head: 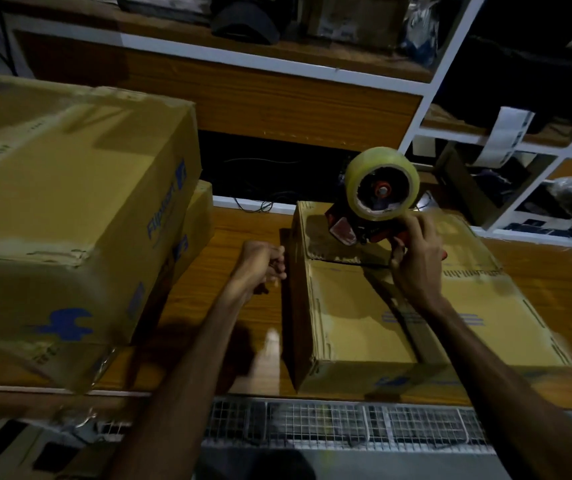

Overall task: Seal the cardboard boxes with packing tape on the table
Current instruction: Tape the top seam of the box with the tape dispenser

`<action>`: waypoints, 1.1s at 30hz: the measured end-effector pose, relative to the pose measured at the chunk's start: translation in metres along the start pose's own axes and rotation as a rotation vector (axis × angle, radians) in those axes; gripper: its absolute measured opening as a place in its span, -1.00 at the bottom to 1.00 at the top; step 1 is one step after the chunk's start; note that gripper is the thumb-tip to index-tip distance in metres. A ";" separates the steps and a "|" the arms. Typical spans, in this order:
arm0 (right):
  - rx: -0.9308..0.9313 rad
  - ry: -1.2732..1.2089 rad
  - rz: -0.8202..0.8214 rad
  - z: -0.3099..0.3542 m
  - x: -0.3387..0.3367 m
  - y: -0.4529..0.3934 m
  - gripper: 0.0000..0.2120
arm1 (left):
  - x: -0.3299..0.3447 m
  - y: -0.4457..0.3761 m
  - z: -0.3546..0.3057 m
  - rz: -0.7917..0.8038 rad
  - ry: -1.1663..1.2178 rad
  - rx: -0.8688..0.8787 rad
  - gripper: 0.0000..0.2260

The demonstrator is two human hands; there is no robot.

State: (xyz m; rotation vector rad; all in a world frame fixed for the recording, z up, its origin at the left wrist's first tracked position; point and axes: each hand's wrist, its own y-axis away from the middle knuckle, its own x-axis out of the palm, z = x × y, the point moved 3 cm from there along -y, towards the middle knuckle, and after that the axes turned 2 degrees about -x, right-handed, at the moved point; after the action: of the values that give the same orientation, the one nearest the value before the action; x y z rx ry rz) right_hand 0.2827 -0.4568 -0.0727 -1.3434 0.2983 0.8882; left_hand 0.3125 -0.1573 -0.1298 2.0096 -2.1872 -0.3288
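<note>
Head view: right hand gripping red tape dispenser on far end of small cardboard box, mid-table. Left hand loosely curled, holding nothing, beside box's left edge. Large stacked boxes crowding left; shelves behind.

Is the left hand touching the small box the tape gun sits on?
Cannot tell. In the head view the left hand hangs loosely curled by the small box's left edge, but blur hides any gap.
</note>
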 end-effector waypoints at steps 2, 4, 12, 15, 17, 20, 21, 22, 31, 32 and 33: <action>-0.007 -0.009 0.019 -0.001 0.005 -0.002 -0.35 | -0.002 -0.005 0.007 0.000 0.001 -0.022 -0.83; 0.000 -0.018 0.032 -0.004 0.010 -0.005 -0.36 | -0.001 -0.010 0.012 0.016 -0.002 -0.033 -0.82; 0.058 0.015 0.089 -0.017 0.016 -0.001 -0.40 | 0.012 -0.021 0.032 0.139 -0.006 -0.053 -0.79; 0.050 -0.009 0.098 -0.012 0.014 0.003 -0.59 | 0.020 -0.021 0.039 0.130 -0.004 -0.066 -0.78; 0.069 -0.017 0.101 -0.014 0.016 0.003 -0.60 | 0.027 -0.021 0.042 0.100 -0.018 -0.065 -0.75; 0.090 -0.008 0.111 -0.017 0.018 0.006 -0.49 | 0.036 -0.019 0.044 0.017 -0.025 -0.060 -0.70; 0.084 -0.004 0.112 -0.017 0.018 0.006 -0.51 | 0.038 -0.017 0.045 -0.018 -0.010 -0.061 -0.72; 0.075 -0.008 0.108 -0.015 0.017 0.006 -0.56 | 0.039 -0.017 0.046 -0.053 0.015 -0.063 -0.75; 0.056 -0.053 0.124 -0.013 0.017 0.014 -0.57 | 0.048 -0.003 0.057 -0.238 0.304 -0.179 -0.91; 0.055 -0.049 0.125 -0.013 0.017 0.014 -0.57 | 0.047 -0.002 0.065 -0.251 0.304 -0.216 -0.89; 0.051 -0.048 0.127 -0.014 0.016 0.014 -0.58 | 0.047 0.000 0.074 -0.269 0.294 -0.253 -0.88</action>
State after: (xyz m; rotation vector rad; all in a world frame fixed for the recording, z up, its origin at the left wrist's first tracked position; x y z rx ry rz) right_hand 0.2875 -0.4635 -0.0969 -1.2646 0.3702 1.0106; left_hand 0.2894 -0.1998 -0.2028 2.0564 -1.6206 -0.3015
